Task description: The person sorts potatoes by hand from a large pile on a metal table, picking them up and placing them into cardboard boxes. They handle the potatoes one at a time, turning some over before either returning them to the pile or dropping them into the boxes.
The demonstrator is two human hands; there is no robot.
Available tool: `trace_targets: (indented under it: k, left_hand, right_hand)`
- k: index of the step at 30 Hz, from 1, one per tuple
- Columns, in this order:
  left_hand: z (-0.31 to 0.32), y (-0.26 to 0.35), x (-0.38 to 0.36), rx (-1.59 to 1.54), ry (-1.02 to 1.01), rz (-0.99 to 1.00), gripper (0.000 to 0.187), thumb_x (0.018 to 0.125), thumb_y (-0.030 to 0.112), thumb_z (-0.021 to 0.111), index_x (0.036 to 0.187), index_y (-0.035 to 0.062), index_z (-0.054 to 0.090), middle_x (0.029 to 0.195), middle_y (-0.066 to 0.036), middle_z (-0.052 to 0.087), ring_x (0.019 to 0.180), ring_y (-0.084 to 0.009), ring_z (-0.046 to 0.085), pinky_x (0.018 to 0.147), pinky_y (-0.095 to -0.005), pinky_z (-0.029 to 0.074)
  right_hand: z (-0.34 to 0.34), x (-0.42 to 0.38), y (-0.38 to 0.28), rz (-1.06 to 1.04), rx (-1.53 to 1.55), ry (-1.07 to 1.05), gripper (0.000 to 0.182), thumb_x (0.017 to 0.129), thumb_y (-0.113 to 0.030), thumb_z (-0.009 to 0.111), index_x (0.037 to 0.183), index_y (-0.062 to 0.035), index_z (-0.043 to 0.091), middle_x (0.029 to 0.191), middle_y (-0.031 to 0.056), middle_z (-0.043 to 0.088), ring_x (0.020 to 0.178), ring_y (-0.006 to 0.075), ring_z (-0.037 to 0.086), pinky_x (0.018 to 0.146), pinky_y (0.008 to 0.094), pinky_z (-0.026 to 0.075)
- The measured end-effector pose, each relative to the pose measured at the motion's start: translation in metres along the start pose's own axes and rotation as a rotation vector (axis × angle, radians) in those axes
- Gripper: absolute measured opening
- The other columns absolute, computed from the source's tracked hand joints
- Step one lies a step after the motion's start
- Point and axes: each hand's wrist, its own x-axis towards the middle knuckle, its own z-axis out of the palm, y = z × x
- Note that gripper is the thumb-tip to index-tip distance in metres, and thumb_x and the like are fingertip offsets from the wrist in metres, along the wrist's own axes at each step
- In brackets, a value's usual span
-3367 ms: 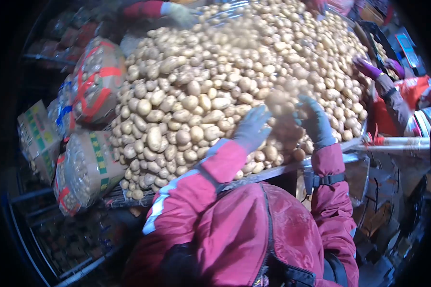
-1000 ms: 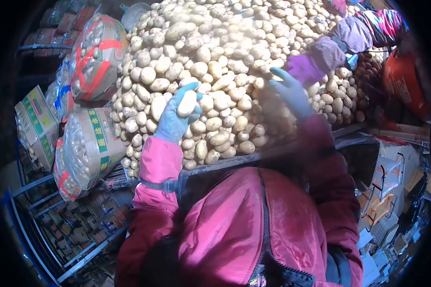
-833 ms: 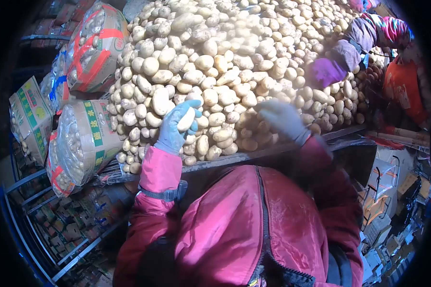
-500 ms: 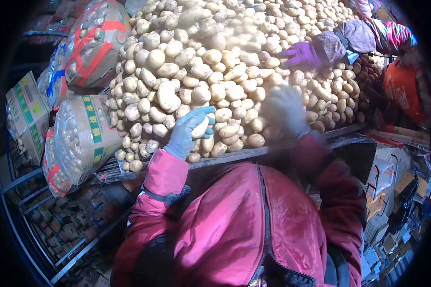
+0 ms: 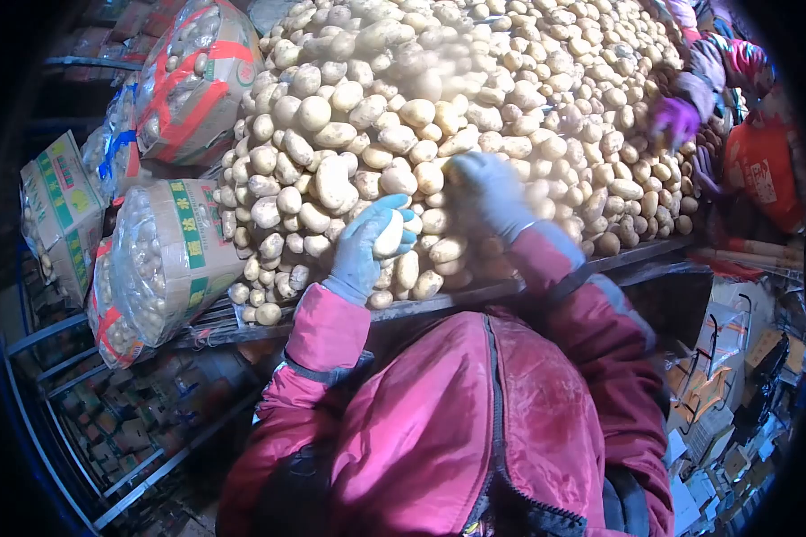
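Note:
A wide heap of potatoes (image 5: 336, 183) fills the table before me. In a pale blue glove, my left hand (image 5: 360, 251) is closed around a potato (image 5: 390, 236) at the near side of the heap. My right hand (image 5: 491, 190), gloved the same, reaches into the potatoes to the right of it. Its fingertips are blurred and partly turned away, so whether they grip a potato cannot be seen.
Cardboard-and-plastic packs of potatoes (image 5: 172, 259) stand left of the heap. A table edge (image 5: 475, 292) runs along the front. At the far right, another person's purple-gloved hand (image 5: 676, 121) is near a red bag (image 5: 763, 174). Boxes (image 5: 703, 394) lie lower right.
My right hand has moved left across the heap, toward my left hand. My left hand still holds its potato. The other person's purple glove has moved right, toward the red bag.

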Motion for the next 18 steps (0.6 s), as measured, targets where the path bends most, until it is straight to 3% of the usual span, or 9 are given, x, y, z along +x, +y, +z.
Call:
trace_targets:
  k: [1, 3, 5, 7, 9, 12, 14, 15, 18]
  left_hand:
    - [-0.005, 0.001, -0.001, 0.002, 0.001, 0.0, 0.044, 0.106, 0.027, 0.057, 0.141, 0.0016, 0.062, 0.12, -0.011, 0.071, 0.094, -0.0171, 0.071, 0.082, -0.0307, 0.061]
    - [-0.019, 0.002, -0.002, 0.019, 0.082, 0.08, 0.048, 0.107, 0.029, 0.055, 0.146, 0.0007, 0.056, 0.123, -0.011, 0.07, 0.095, -0.0168, 0.069, 0.087, -0.0329, 0.06]
    - [-0.019, 0.013, -0.009, 0.046, 0.094, 0.12, 0.048, 0.107, 0.029, 0.056, 0.145, 0.0009, 0.056, 0.125, -0.01, 0.069, 0.096, -0.0174, 0.069, 0.088, -0.0325, 0.06]
    - [-0.016, 0.014, -0.016, 0.02, 0.178, 0.03, 0.047, 0.107, 0.03, 0.057, 0.146, 0.004, 0.057, 0.127, -0.01, 0.068, 0.099, -0.0175, 0.07, 0.09, -0.0317, 0.058]
    - [-0.019, 0.002, -0.007, 0.003, 0.144, 0.016, 0.046, 0.107, 0.031, 0.056, 0.146, 0.0061, 0.058, 0.128, -0.01, 0.068, 0.1, -0.0176, 0.07, 0.09, -0.0314, 0.057]
    - [-0.004, 0.005, 0.0, -0.015, 0.108, 0.019, 0.045, 0.108, 0.033, 0.055, 0.146, 0.0088, 0.058, 0.129, -0.01, 0.068, 0.101, -0.0181, 0.07, 0.088, -0.0305, 0.056]
    - [0.01, 0.012, -0.001, -0.031, 0.131, 0.018, 0.046, 0.108, 0.036, 0.054, 0.145, 0.0078, 0.059, 0.129, -0.01, 0.068, 0.102, -0.018, 0.07, 0.083, -0.0293, 0.056]
    - [0.009, 0.012, -0.003, -0.023, 0.132, 0.013, 0.046, 0.108, 0.036, 0.054, 0.145, 0.0078, 0.059, 0.129, -0.01, 0.068, 0.102, -0.018, 0.07, 0.083, -0.0293, 0.056]
    - [0.018, 0.01, 0.006, -0.069, 0.13, 0.064, 0.046, 0.109, 0.035, 0.054, 0.145, 0.0068, 0.058, 0.129, -0.009, 0.067, 0.101, -0.0176, 0.07, 0.082, -0.0284, 0.056]
  right_hand:
    - [-0.016, 0.001, 0.005, 0.026, 0.05, 0.075, 0.049, 0.08, -0.017, 0.076, 0.128, -0.0185, 0.066, 0.117, 0.0105, 0.067, 0.111, 0.0349, 0.064, 0.098, 0.0467, 0.051]
    - [-0.023, 0.018, 0.038, 0.263, -0.18, -0.091, 0.049, 0.081, -0.018, 0.076, 0.129, -0.0168, 0.067, 0.121, 0.0102, 0.067, 0.116, 0.0344, 0.063, 0.102, 0.0464, 0.05]
    - [-0.042, 0.001, 0.053, 0.269, -0.188, 0.193, 0.051, 0.082, -0.021, 0.077, 0.132, -0.0156, 0.066, 0.127, 0.0105, 0.067, 0.122, 0.0331, 0.061, 0.106, 0.0443, 0.05]
    - [-0.043, 0.005, 0.024, 0.067, -0.035, 0.304, 0.055, 0.082, -0.027, 0.08, 0.134, -0.0162, 0.065, 0.136, 0.0119, 0.063, 0.125, 0.0335, 0.061, 0.107, 0.0441, 0.05]
    - [-0.013, 0.006, -0.019, 0.028, 0.272, 0.128, 0.057, 0.082, -0.029, 0.081, 0.134, -0.0161, 0.064, 0.137, 0.0125, 0.062, 0.123, 0.0346, 0.062, 0.106, 0.0441, 0.051]
    - [0.003, 0.011, -0.068, 0.125, 0.15, -0.074, 0.058, 0.082, -0.029, 0.081, 0.135, -0.0153, 0.063, 0.131, 0.0139, 0.064, 0.12, 0.0352, 0.064, 0.103, 0.0438, 0.053]
    - [0.013, 0.021, -0.052, 0.199, 0.318, -0.065, 0.059, 0.081, -0.027, 0.081, 0.136, -0.016, 0.064, 0.124, 0.0158, 0.066, 0.116, 0.0357, 0.065, 0.102, 0.0442, 0.054]
    - [0.009, 0.02, -0.04, 0.12, 0.623, 0.034, 0.055, 0.084, -0.026, 0.08, 0.136, -0.013, 0.066, 0.12, 0.012, 0.069, 0.11, 0.0295, 0.068, 0.096, 0.0398, 0.057]
    - [-0.031, -0.015, -0.01, 0.466, 1.283, -0.217, 0.046, 0.094, -0.028, 0.073, 0.136, -0.0096, 0.065, 0.123, 0.0055, 0.067, 0.108, 0.0191, 0.067, 0.089, 0.0354, 0.058]
